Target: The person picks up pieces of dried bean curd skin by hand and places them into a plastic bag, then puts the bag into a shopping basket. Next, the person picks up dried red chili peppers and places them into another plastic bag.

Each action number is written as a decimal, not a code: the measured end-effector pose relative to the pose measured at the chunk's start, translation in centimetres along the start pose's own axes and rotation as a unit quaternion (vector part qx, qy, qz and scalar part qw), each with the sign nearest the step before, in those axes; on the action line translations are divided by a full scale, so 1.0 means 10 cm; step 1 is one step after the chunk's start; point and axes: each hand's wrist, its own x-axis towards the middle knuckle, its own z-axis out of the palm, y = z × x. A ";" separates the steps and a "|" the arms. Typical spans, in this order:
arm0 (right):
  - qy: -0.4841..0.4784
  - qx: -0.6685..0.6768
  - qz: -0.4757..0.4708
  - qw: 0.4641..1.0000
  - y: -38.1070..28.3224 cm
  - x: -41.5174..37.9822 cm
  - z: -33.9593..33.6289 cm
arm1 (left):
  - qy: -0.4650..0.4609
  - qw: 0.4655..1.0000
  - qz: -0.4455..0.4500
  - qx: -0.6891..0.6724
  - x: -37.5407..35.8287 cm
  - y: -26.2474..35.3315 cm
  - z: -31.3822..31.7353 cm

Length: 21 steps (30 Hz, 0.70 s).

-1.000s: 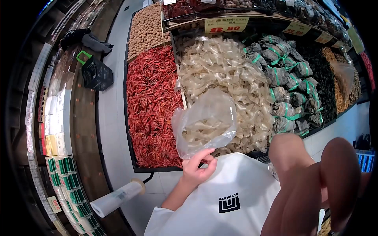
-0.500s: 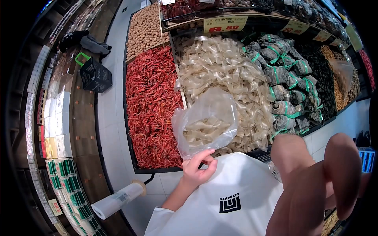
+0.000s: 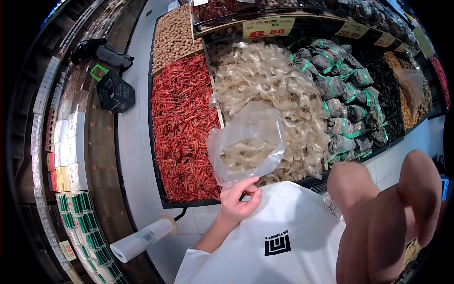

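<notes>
My left hand (image 3: 239,201) is closed on the near rim of a clear plastic bag (image 3: 269,123), thumb and fingers pinched together. The bag's mouth gapes, and pale flat dried noodle strips show inside or through it. It rests over a heap of the same wide translucent strips (image 3: 265,71). Very near the camera at the lower right, my right hand (image 3: 373,227) looms large and soft in focus. Its fingers are apart and nothing shows between them; part of it runs past the frame's edge.
Left of the strips lie dried red chillies (image 3: 184,132); bundles tied with green ribbon (image 3: 347,90) sit to the right. A roll of plastic bags (image 3: 142,241) juts out at the bin's front corner. A black shopping basket (image 3: 116,92) stands near a person (image 3: 101,52) by the left shelves.
My right hand has shifted slightly right, its rightmost finger rising a little. My left hand keeps its grip on the bag, which has hardly moved.
</notes>
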 end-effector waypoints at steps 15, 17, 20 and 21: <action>0.127 -0.113 -0.160 0.972 0.07 -0.21 -0.88 | 0.012 0.999 0.025 0.028 -0.05 0.04 -0.01; 0.257 -0.171 -0.180 0.934 0.05 -0.36 -1.34 | 0.016 0.999 0.018 0.020 -0.06 0.04 -0.04; 0.478 -0.255 -0.165 0.825 -0.01 -0.77 -2.14 | 0.009 1.000 0.017 0.020 -0.08 0.05 -0.04; 0.477 -0.258 -0.167 0.824 -0.05 -0.92 -2.38 | 0.007 1.000 0.002 0.014 -0.10 0.04 -0.03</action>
